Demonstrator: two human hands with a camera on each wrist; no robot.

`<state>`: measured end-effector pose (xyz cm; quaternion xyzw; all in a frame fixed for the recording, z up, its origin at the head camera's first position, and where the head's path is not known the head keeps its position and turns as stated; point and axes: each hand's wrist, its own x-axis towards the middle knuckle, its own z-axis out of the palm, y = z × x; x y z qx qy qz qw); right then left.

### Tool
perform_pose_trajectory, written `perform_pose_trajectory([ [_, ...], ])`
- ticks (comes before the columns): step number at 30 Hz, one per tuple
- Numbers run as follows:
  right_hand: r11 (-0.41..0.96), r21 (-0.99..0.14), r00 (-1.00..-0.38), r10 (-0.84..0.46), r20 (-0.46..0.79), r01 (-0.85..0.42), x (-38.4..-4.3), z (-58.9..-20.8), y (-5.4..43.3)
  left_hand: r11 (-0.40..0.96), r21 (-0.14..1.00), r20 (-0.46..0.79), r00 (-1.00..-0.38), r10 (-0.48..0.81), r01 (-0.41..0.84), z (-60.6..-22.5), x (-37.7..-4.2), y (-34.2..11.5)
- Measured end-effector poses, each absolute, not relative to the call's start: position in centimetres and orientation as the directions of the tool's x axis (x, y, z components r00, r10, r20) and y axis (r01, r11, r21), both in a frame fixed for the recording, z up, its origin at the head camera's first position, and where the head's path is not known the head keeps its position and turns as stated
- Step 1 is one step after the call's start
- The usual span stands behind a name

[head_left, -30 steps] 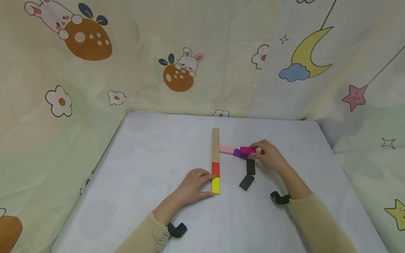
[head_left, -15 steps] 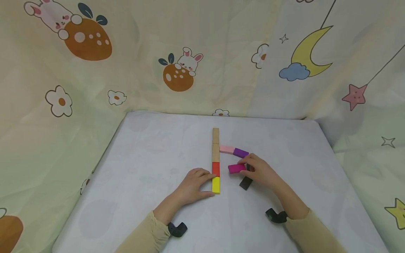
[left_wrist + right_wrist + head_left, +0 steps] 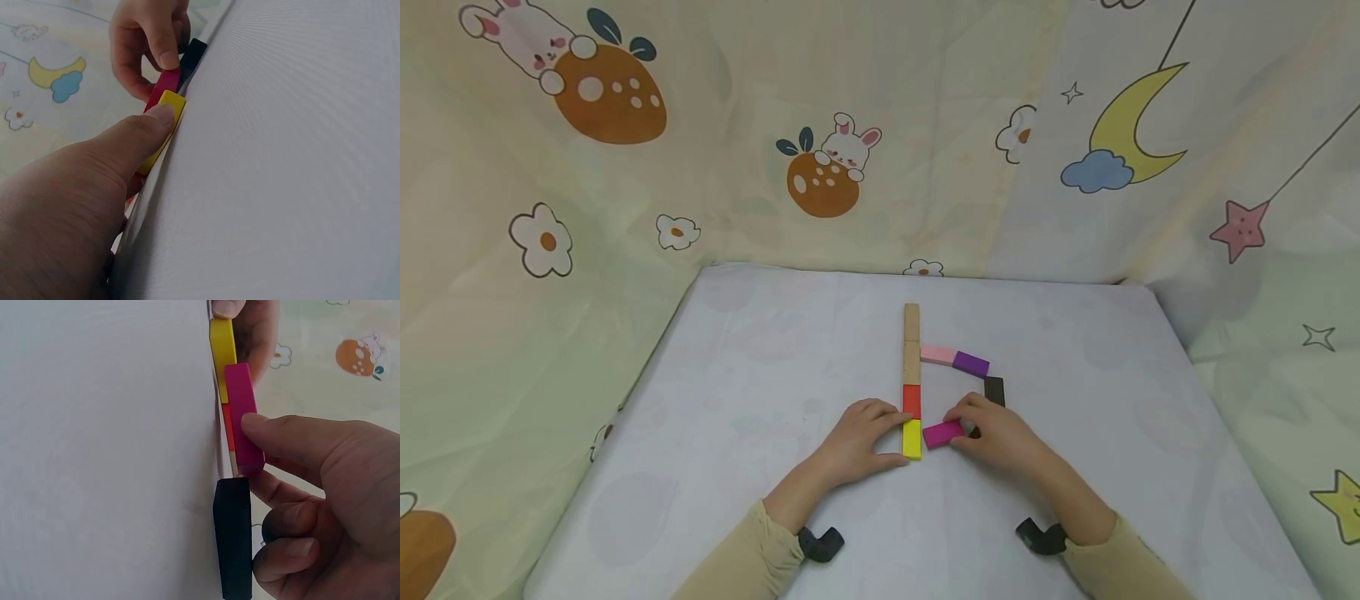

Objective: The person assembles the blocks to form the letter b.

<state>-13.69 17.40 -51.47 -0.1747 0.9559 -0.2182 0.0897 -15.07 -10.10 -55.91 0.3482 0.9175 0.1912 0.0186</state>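
Observation:
In the head view my left hand (image 3: 859, 442) pinches the yellow block (image 3: 912, 446), its thumb at the near end and a finger by the red block (image 3: 912, 400). Two plain wooden blocks (image 3: 911, 360) extend the line away from me. My right hand (image 3: 1003, 435) holds a magenta block (image 3: 942, 434) between thumb and fingers, close to the right side of the yellow block. A black block (image 3: 233, 544) shows below my right fingers in the right wrist view; in the head view that hand mostly covers it. Another black block (image 3: 994, 390) lies just beyond.
From the wooden line a pink block (image 3: 937, 355) and a purple block (image 3: 972, 363) run right toward the black ones in a curve. All lie on a white-covered table (image 3: 760, 350). A patterned cloth (image 3: 955, 192) hangs behind the table.
My right hand has carried the magenta block from over the purple block toward me and left, to beside the yellow block. My left hand has stayed in place.

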Motion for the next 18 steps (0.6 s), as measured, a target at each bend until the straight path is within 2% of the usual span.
perform_pose_trajectory([
  [18, 0.880, -0.347, -0.927, -0.369, -0.071, -0.324, -13.33, -52.03, 16.99, 0.685, 0.359, 0.110, -0.758, 0.643, 0.633, -56.06, -15.00, -9.98],
])
